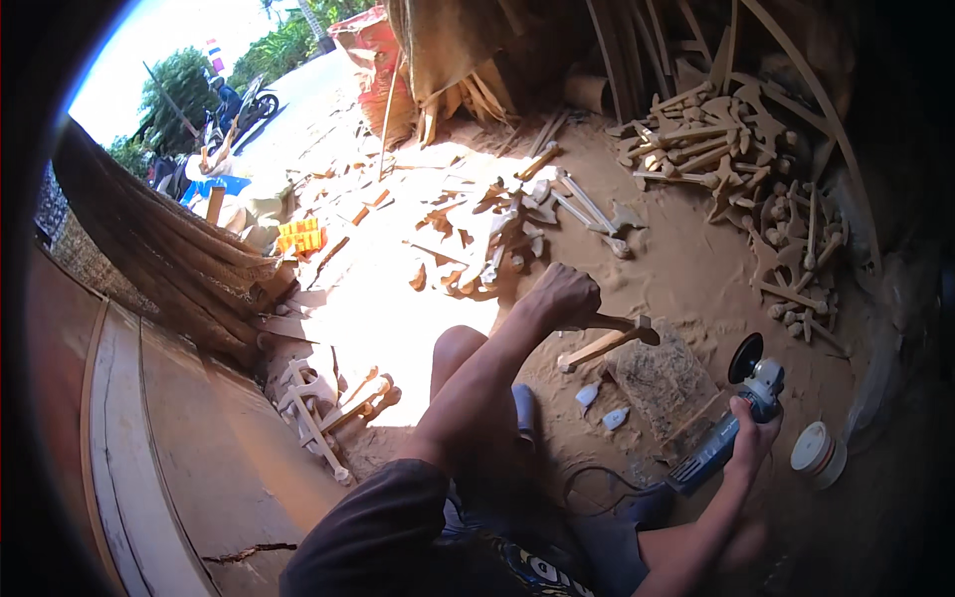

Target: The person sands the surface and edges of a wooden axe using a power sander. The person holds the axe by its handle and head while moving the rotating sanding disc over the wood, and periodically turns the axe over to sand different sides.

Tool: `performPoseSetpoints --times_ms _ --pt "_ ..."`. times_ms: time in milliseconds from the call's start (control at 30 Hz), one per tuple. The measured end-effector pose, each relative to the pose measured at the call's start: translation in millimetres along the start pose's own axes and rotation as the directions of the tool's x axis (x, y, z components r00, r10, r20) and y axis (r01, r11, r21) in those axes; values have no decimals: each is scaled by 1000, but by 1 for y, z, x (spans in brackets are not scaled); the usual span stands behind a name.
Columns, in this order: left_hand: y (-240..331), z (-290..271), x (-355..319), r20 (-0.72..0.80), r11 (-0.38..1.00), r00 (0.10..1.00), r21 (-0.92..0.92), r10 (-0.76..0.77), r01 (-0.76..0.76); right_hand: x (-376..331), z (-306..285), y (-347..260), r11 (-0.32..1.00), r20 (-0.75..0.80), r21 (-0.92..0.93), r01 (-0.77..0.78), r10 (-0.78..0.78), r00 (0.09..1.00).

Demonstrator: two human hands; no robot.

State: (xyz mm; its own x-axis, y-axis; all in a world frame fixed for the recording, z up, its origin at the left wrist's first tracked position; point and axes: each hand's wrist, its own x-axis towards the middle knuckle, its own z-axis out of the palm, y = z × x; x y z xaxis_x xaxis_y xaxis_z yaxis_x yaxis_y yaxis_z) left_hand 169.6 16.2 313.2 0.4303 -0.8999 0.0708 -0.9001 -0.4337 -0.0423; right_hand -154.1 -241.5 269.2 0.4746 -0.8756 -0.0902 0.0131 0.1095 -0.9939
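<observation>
Sawdust floor [686, 259] lay beneath us; our left hand [563, 295] clenched a stiff, light wooden piece [607, 341] midway, right hand [751, 438] wrapped around the heavy grinder [731, 423]

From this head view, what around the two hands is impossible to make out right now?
- Head view: the left hand covers its grip on the wooden piece.
- Angle grinder: its disc sits edge-on, so wear is unreadable; the right hand hides the switch.
- Pile of carved wooden pieces: too small and shadowed to count.
</observation>
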Motion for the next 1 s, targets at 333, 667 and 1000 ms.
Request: performPoseSetpoints --times_ms 333,667,1000 --pt "-49 80 -10 372 960 928 -251 -21 122 35 23 88 419 601 689 -591 125 789" --pt "-126 43 -22 443 835 893 -459 -81 303 11 61 174 70 723 681 -729 91 684" --pt "-143 42 -33 464 805 871 -448 -163 389 8 91 221 -286 833 539 -792 41 552"
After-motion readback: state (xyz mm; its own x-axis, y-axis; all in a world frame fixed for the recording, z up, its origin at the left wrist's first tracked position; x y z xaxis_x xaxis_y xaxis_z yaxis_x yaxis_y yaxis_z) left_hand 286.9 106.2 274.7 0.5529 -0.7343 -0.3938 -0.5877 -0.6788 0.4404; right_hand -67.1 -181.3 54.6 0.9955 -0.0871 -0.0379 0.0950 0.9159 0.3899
